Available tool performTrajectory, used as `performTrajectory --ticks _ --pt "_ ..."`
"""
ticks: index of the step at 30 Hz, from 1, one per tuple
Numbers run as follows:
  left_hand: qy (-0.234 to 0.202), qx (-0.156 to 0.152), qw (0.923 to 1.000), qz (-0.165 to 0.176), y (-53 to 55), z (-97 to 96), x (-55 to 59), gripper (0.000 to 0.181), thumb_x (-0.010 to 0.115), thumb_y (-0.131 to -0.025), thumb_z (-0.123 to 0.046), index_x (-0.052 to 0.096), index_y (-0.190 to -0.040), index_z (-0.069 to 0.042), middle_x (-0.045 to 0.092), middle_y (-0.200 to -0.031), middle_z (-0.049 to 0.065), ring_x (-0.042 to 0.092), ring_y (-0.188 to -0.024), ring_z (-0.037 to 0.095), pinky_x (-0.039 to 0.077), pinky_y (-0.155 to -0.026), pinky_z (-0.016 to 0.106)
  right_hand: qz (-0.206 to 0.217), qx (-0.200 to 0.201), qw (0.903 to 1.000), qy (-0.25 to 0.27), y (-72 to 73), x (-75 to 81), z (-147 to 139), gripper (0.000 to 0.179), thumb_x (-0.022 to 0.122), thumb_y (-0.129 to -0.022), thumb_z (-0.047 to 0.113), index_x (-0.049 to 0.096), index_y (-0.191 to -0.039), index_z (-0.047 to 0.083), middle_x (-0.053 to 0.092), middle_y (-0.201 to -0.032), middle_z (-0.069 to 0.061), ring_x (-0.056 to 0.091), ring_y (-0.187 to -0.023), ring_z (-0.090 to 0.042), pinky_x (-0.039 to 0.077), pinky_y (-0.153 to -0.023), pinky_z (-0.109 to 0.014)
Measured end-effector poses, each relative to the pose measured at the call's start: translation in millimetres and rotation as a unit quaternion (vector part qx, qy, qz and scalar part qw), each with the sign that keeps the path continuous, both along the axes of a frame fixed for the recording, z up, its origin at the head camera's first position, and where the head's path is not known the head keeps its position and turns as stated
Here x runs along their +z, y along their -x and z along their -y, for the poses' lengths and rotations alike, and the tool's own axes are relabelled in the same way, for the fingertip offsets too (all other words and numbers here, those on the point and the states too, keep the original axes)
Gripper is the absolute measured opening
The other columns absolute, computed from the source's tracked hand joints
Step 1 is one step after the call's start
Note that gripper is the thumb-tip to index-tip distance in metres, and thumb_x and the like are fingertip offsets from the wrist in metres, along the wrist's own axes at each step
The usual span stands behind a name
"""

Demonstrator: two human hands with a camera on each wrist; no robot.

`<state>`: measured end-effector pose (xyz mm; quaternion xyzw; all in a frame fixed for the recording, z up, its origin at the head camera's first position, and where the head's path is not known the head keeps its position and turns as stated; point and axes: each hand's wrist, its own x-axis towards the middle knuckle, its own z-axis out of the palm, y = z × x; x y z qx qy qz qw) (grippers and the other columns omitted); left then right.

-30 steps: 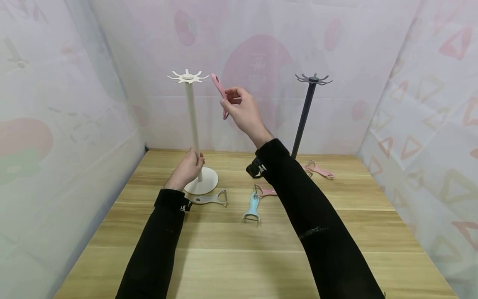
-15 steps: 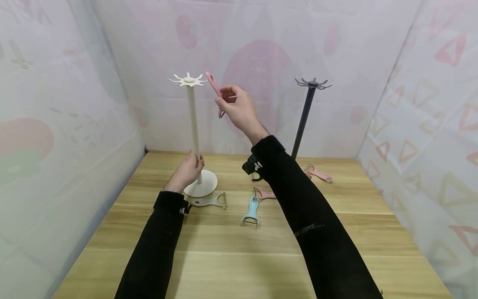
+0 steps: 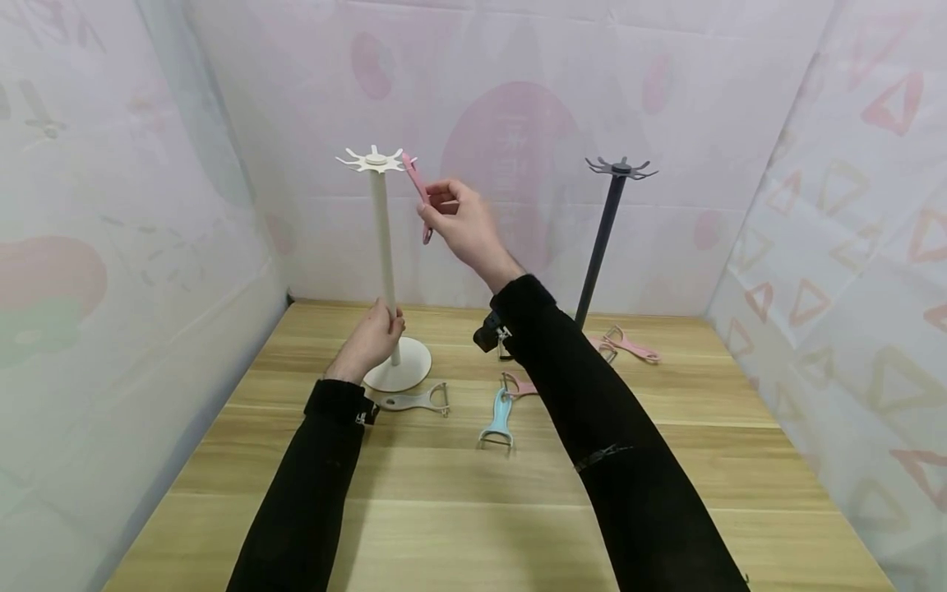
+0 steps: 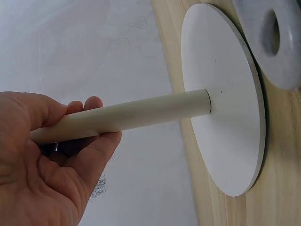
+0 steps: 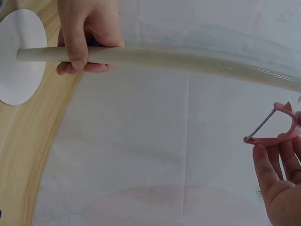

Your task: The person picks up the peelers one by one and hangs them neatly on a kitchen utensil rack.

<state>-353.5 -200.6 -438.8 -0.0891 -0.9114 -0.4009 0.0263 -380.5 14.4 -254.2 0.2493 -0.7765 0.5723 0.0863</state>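
Note:
A white stand (image 3: 382,238) with a round base and a ring of hooks on top stands at the left. My left hand (image 3: 370,339) grips its pole low down, thumb and fingers curled round it in the left wrist view. Up beside the hooks, my right hand (image 3: 468,226) pinches a pink peeler (image 3: 416,182), its handle end upward at the tip of a right-hand hook. Whether the hook passes through the handle hole I cannot tell. In the right wrist view the pink peeler's blade end (image 5: 277,136) shows at the fingertips, apart from the white pole.
A dark stand (image 3: 610,222) with hooks rises at the right. On the wooden table (image 3: 414,526) lie a grey peeler (image 3: 414,400), a blue peeler (image 3: 500,418) and several pink peelers (image 3: 635,348), some partly behind the right sleeve.
My right hand has moved left and slightly down with the pink peeler, bringing its handle end from beside the hooks to a hook's tip. The left hand stays on the pole.

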Motion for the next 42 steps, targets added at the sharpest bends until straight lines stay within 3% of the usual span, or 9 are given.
performTrajectory --ticks 4,8,19,27,34,42 --pt "-0.008 0.004 1.0 0.005 0.2 -0.3 0.1 0.023 0.046 -0.127 -0.011 0.049 -0.14 0.007 0.067 -0.14 0.032 0.071 -0.131 0.045 0.061 -0.114 0.061 0.02 0.039 0.9986 0.028 4.5 -8.4 5.4 0.04 0.071 -0.119 0.013 0.065 -0.155 -0.002 0.071 -0.148 -0.024 0.074 -0.142 -0.041 0.063 -0.118 -0.041" --pt "-0.008 0.006 0.9999 0.005 -1.0 -1.2 0.8 0.023 0.046 -0.127 -0.012 0.05 -0.14 0.007 0.068 -0.138 0.031 0.071 -0.128 0.043 0.061 -0.112 0.06 0.048 0.071 0.9936 0.073 7.8 -15.5 9.7 0.04 0.069 -0.12 0.011 0.061 -0.156 -0.003 0.067 -0.151 -0.024 0.072 -0.144 -0.043 0.064 -0.12 -0.037" --pt "-0.009 0.008 0.9999 0.009 1.2 -2.4 0.6 0.025 0.047 -0.127 -0.013 0.049 -0.142 0.007 0.069 -0.139 0.032 0.072 -0.131 0.044 0.061 -0.114 0.062 0.051 0.086 0.9908 0.091 12.4 -25.5 7.2 0.04 0.069 -0.12 0.015 0.062 -0.156 -0.001 0.071 -0.152 -0.024 0.071 -0.147 -0.035 0.059 -0.128 -0.038" --pt "-0.019 0.004 0.9997 0.015 -0.3 -1.7 0.5 0.027 0.044 -0.127 -0.014 0.048 -0.144 0.007 0.067 -0.141 0.032 0.071 -0.133 0.044 0.06 -0.115 0.061 0.043 0.067 0.9939 0.076 10.5 -30.5 -9.9 0.046 0.07 -0.121 0.019 0.06 -0.162 0.001 0.065 -0.165 -0.02 0.065 -0.155 -0.034 0.057 -0.129 -0.04" --pt "-0.027 0.005 0.9993 0.027 -2.5 -4.6 1.6 0.03 0.042 -0.127 -0.015 0.047 -0.147 0.007 0.065 -0.145 0.033 0.07 -0.138 0.046 0.06 -0.118 0.061 0.025 0.037 0.998 0.045 3.7 -36.1 -34.0 0.047 0.07 -0.121 0.022 0.059 -0.163 0.003 0.064 -0.166 -0.018 0.063 -0.156 -0.033 0.055 -0.131 -0.045" --pt "-0.004 0.007 0.9999 0.008 -0.9 -5.7 3.3 0.029 0.044 -0.127 -0.014 0.049 -0.144 0.009 0.066 -0.138 0.031 0.07 -0.126 0.04 0.061 -0.111 0.058 0.022 0.023 0.9992 0.026 -2.0 -46.0 -59.6 0.044 0.07 -0.121 0.022 0.061 -0.162 0.006 0.064 -0.166 -0.018 0.062 -0.157 -0.034 0.055 -0.13 -0.047"
